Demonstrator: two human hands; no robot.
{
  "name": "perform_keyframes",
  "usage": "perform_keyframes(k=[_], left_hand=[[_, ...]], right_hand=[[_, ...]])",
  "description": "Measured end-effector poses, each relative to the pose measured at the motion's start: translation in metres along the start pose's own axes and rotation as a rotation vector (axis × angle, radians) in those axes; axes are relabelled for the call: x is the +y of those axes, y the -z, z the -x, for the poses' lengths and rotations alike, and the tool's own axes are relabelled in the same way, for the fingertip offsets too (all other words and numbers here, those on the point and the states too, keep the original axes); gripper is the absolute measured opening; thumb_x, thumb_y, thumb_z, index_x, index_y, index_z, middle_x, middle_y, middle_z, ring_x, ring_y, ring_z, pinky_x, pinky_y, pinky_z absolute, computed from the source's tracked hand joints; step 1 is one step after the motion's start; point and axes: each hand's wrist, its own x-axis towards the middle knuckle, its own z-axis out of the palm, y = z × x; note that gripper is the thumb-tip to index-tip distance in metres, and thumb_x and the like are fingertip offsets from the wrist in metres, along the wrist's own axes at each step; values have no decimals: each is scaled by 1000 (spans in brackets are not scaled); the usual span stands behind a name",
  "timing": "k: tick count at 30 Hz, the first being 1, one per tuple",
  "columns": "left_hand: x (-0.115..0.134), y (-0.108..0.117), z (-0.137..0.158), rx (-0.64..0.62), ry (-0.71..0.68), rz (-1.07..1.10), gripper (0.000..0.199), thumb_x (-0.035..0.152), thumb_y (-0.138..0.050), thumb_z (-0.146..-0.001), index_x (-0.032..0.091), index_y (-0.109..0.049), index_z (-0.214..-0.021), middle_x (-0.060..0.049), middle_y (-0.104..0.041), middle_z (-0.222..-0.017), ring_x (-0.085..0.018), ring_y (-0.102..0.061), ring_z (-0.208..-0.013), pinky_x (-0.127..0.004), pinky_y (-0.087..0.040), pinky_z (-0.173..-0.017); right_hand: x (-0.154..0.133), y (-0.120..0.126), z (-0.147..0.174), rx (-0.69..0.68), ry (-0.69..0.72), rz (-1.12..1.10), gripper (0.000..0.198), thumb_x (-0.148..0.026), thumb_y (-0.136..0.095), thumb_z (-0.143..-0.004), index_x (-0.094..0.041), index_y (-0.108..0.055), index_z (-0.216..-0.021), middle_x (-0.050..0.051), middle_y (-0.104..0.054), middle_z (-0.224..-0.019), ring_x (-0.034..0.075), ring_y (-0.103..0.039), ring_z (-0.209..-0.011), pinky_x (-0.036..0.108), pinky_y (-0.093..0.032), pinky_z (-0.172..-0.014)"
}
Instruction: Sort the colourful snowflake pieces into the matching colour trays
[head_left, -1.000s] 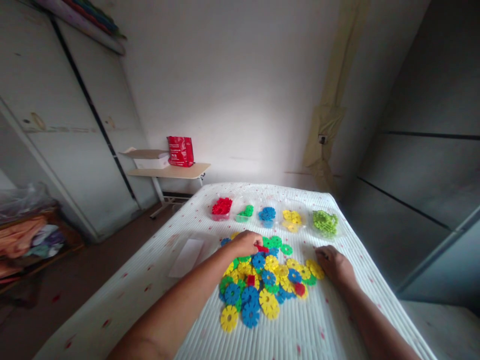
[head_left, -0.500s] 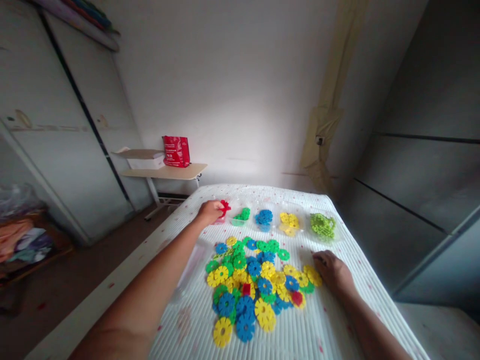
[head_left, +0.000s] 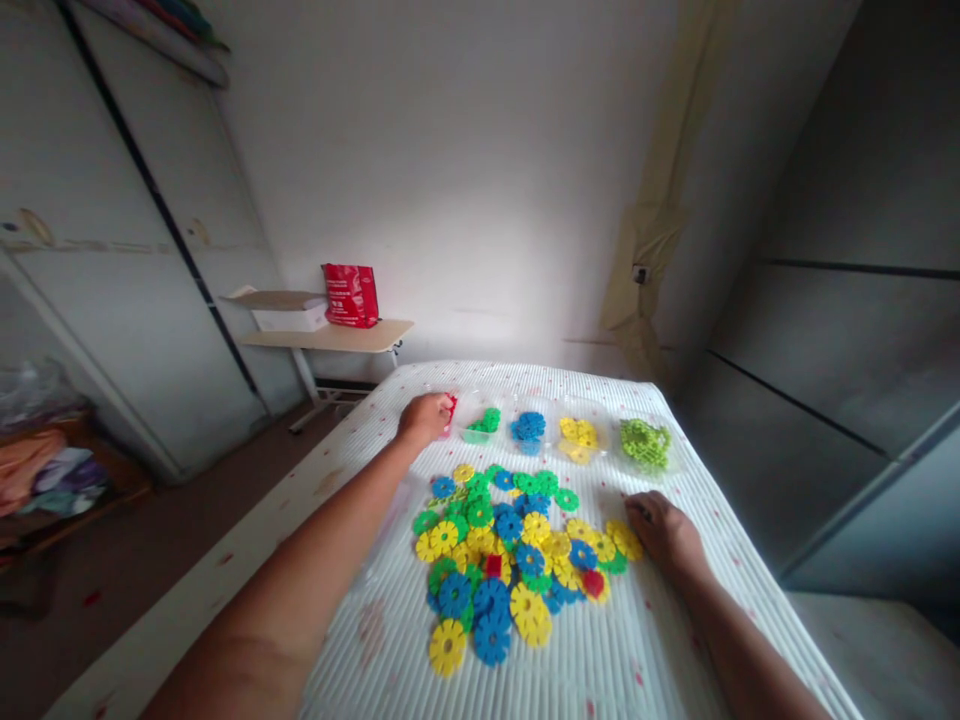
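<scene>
Head camera: at far left, clothes [head_left: 56, 475] lie before a sliding-door wardrobe [head_left: 97, 300]; beside it, a side table [head_left: 337, 337] bears a white box [head_left: 289, 319] and red bag [head_left: 351, 297]. The left hand [head_left: 427, 417], fingers curled, covers much of the red pieces [head_left: 452, 407]; I cannot tell its grip. Next stand green pieces [head_left: 491, 419], blue pieces [head_left: 529, 427], yellow pieces [head_left: 578, 433] and lime pieces [head_left: 645, 445] in clear tubs. Nearer, slotted plastic discs [head_left: 536, 628] lie heaped on a white ribbed cover [head_left: 585, 685]. The right hand [head_left: 665, 532] rests loosely curled beside the outermost yellow disc [head_left: 628, 545]; whether it pinches anything is hidden. A grey cabinet [head_left: 840, 350] stands at far right.
</scene>
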Motion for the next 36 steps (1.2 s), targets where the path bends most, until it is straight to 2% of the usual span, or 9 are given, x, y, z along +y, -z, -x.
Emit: perform_keyframes(k=[4, 7, 10, 13, 17, 23, 28, 32, 36], left_hand=[[12, -11, 55, -102, -173, 74, 23, 18, -54, -74, 19, -69, -92, 0, -71, -88, -14, -63, -81, -21, -44, -70], [24, -16, 105, -262, -350, 170, 21, 22, -55, -73, 19, -69, -88, 2, -69, -75, -13, -61, -67, -20, -42, -60], [36, -19, 147, -346, -463, 108, 19, 18, -55, -70, 21, -69, -81, 2, -67, -77, -13, -60, -72, -20, -41, -63], [45, -27, 169, -345, -457, -35, 14, 23, -60, -68, 23, -67, -80, 1, -65, -80, -15, -59, -74, -22, -39, -63], [44, -45, 175, -313, -435, -136, 8, 17, -56, -70, 22, -61, -73, 1, -61, -78, -14, -57, -71, -22, -35, -60], [50, -50, 166, -270, -458, -23, 18, 9, -48, -73, 20, -61, -71, 1, -58, -71, -13, -55, -68, -22, -38, -61], [87, -54, 171, -318, -645, 185, 31, 8, -41, -81, 22, -69, -83, -1, -61, -88, -13, -57, -84, -21, -44, -76], [123, -72, 181, -261, -732, 15, 19, 20, -49, -82, 19, -67, -79, -6, -58, -88, -18, -55, -88, -28, -46, -78], [140, -93, 188, -234, -800, -168, 17, 33, -61, -76, 17, -65, -79, -9, -54, -92, -23, -52, -89, -33, -48, -72]], right_hand=[[-1, 2, 0, -9, -11, 11, 25, -26, -43, -81, -21, -67, -86, 5, -66, -90, 16, -63, -77, 23, -45, -65], [-3, 3, 0, -20, -22, 28, 25, -26, -44, -81, -21, -67, -86, 5, -67, -91, 16, -63, -76, 22, -44, -63], [-3, 2, 1, -14, -22, 53, 24, -27, -44, -81, -22, -67, -85, 4, -67, -91, 15, -63, -75, 22, -43, -62], [-3, 2, 1, 0, -13, 74, 24, -27, -44, -82, -21, -67, -86, 4, -67, -91, 15, -63, -74, 22, -43, -61], [-5, 3, 1, -7, -15, 107, 24, -25, -45, -83, -20, -67, -87, 5, -67, -92, 15, -62, -75, 22, -42, -61], [-11, 6, 0, -16, -56, 127, 23, -23, -45, -83, -21, -68, -87, 4, -67, -90, 14, -62, -74, 20, -40, -60], [-12, 7, 1, -17, -53, 99, 24, -23, -45, -82, -21, -68, -86, 4, -67, -89, 14, -62, -75, 21, -41, -62], [-10, 6, 1, -3, -32, 86, 25, -24, -44, -83, -21, -68, -86, 3, -66, -88, 14, -62, -75, 21, -41, -62], [-7, 4, 1, 10, -29, 72, 25, -24, -44, -82, -21, -69, -85, 4, -67, -88, 15, -62, -74, 22, -42, -63]])
